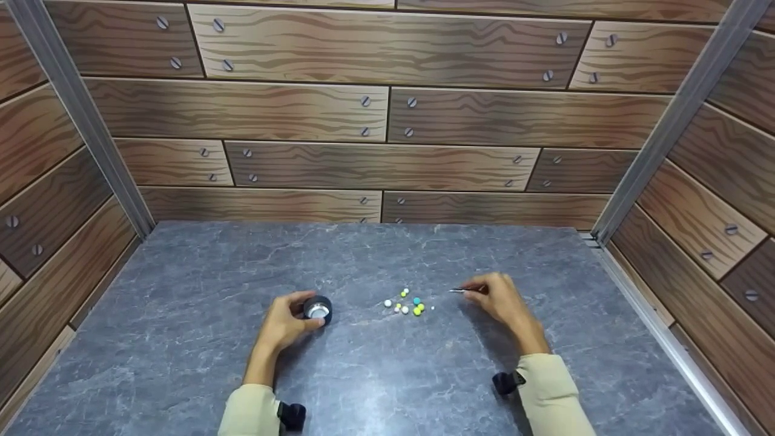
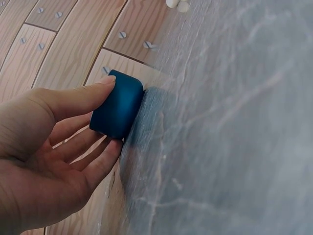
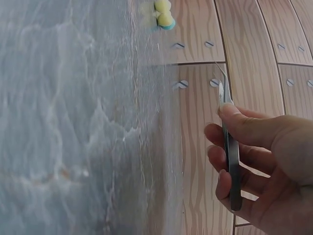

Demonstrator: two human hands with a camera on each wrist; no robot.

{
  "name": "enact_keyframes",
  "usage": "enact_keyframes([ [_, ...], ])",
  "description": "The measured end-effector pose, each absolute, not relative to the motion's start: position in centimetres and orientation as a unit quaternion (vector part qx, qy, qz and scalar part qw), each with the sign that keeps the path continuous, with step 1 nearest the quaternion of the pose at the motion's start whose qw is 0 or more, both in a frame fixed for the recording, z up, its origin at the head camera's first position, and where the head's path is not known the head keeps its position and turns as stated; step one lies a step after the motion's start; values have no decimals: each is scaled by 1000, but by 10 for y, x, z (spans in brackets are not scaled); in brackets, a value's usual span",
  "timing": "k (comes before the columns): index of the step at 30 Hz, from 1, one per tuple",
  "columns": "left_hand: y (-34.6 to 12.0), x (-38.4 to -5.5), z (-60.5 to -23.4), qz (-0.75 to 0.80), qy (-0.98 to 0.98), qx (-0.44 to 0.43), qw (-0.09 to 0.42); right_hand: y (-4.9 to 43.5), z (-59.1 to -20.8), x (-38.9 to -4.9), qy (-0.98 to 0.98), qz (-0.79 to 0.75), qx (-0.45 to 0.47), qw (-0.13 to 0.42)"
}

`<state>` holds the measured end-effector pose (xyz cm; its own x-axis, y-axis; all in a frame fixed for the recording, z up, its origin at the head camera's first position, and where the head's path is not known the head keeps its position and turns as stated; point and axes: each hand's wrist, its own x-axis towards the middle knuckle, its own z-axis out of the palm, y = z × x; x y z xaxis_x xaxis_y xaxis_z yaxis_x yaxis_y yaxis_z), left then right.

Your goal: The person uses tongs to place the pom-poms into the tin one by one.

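Note:
My left hand [image 1: 283,322] grips a small round cup [image 1: 318,309] between thumb and fingers. The cup is dark outside with a silvery inside in the head view, and its side looks deep blue [image 2: 118,107] in the left wrist view. It stands upright on the table. With my right hand [image 1: 501,301] I hold metal tweezers [image 3: 234,164] above the table, their thin bent tips pointing left toward the beads. Nothing shows between those tips. Small white, yellow-green and blue beads [image 1: 418,311] lie loosely grouped between the two hands.
The grey marbled table [image 1: 363,375] has wood-patterned walls [image 1: 303,115] at the back and both sides. Metal posts [image 1: 660,127] stand in the back corners. A tiny white bead [image 1: 433,308] lies slightly right of the others.

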<state>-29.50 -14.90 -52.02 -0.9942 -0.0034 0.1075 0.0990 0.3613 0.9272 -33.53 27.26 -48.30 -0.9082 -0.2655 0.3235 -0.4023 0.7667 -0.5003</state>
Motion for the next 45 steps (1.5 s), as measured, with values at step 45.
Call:
enact_keyframes([
  [45,-149,-294,-521,-567,-822,-25,38,226,-494,-328,-919,266,254,143],
])
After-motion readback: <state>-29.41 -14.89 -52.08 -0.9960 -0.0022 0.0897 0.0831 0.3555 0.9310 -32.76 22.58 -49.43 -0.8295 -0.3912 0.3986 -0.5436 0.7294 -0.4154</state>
